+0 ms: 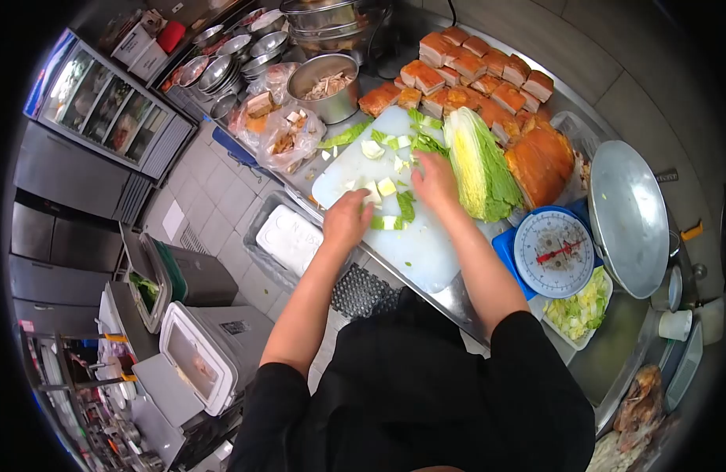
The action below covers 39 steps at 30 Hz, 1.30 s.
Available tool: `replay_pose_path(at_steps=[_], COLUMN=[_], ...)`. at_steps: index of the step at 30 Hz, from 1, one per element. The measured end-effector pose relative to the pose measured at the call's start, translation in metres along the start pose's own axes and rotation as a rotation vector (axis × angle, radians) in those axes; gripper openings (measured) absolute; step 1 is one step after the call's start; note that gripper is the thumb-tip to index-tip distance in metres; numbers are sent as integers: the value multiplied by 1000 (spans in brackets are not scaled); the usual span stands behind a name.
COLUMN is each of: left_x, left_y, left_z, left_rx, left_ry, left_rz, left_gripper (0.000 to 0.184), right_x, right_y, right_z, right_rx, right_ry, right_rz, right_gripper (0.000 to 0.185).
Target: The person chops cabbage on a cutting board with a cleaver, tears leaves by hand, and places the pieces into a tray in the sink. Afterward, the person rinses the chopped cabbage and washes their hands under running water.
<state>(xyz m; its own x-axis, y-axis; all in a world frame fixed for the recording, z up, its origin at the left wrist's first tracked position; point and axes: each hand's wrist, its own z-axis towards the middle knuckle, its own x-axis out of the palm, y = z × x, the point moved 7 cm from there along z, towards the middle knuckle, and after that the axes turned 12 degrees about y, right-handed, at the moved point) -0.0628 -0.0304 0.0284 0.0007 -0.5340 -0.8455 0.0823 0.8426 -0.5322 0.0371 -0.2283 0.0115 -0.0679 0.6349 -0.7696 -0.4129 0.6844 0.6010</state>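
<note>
Cut cabbage pieces (386, 187) lie scattered on the white cutting board (430, 256), mostly between the two hands. The left hand (347, 219) curves beside a pale piece near the board's left edge; whether it grips cannot be told. The right hand (436, 182) is loosely open, with the large cabbage (481, 167) just to its right and pork slabs (477, 69) farther off

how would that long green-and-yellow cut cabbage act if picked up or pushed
The long green-and-yellow cut cabbage looks fairly heavy, its leaves being tightly layered. Its frilly green outer edges look thin, so may flop or tear. Pushed right, it would probably bump the orange-brown slab of roasted-looking meat close beside it.
</note>
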Motion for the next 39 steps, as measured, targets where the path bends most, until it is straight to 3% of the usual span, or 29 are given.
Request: replay_pose_path(at_steps=[1, 4, 8, 10, 15, 17, 20, 25, 27, 29, 31, 33, 35, 37, 38, 39], left_x=[2, -2, -1, -3, -3, 15, 7, -31, -20, 6, 38, 48, 53, 42, 31, 18], left_y=[-14, -33, 22, 64, 114, 127, 124, 72, 41, 35, 40, 40, 47, 47, 48, 49], left_z=[12, 36, 85, 116, 201, 224, 239, 217, 206, 205, 205, 194, 173, 137, 121, 103], left_rx=[161, 337, 166, 106, 49, 6, 72, 265, 517, 525, 633, 660, 682, 720, 726, 748], left_ry=[50, -51, 27, 36, 208, 414, 380, 306, 406, 443, 309, 400, 496, 604, 613, 602], left_rz=[41, 219, 150, 131, 254, 420, 415, 209, 180, 128, 10, -12, -33, -76, -78, -61], left_gripper=[25, 24, 26, 26, 33, 33, 26, 20, 23, 30, 45, 52, 59, 80, 80, 92], right_x=[-9, -8, 30, 48, 38, 14, 4, 12, 11, 10, 13, 28, 35, 37, 39, 42], right_y=[-5, -34, -63, -48, 12, 38, 42, 14, 7, -1, -24, -35, -28, -11, -3, 3], right_z=[21, 85, 117, 102, 35, 14, -18, -26, 1, 43, 71, 84, 69, 49, 30, 11], right_rx=[-5, 110, 134, 114, 126, 169, 296, 374, 370, 332, 296, 171, 169, 156, 189, 222], right_ry=[-78, -117, -84, 71, 165, 71, -126, -199, -194, -172, -162, -46, 15, 80, 125, 169], right_rz=[-89, -253, -312, -453, -68, 2, -8, -119, -175, -227, -272, -358, -322, -295, -200, -104], right_gripper=[44, 46, 49, 43, 23, 18, 19, 27, 32, 34, 35, 33, 33, 33, 33, 33])
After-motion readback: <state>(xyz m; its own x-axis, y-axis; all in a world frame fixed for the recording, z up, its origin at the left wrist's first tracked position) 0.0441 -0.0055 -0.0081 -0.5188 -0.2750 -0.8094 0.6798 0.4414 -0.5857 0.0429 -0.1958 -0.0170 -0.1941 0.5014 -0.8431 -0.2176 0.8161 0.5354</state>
